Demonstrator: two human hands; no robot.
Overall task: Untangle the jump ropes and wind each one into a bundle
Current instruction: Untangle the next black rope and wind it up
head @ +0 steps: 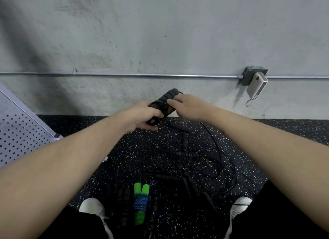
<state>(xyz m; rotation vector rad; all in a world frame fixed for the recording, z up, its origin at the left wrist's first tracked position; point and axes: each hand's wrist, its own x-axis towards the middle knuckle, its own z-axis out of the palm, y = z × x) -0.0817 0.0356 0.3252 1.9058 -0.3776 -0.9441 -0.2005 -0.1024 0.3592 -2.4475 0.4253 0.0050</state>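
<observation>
My left hand [142, 116] grips the lower end of a pair of black foam jump-rope handles [167, 99], held up in front of the wall. My right hand [187, 105] pinches the thin black cord against those handles; the cord trails down to the floor. Below lies a tangle of black ropes [188, 167] with several black foam handles among the loops. A rope with green handles [140, 203] lies wound into a bundle with blue cord near my feet.
The speckled black rubber floor [114, 167] meets a concrete wall with a metal conduit [142, 75] and a junction box holding a white power bank [256, 85]. A perforated grey panel [19, 132] leans at the left. My white shoes [92, 205] flank the ropes.
</observation>
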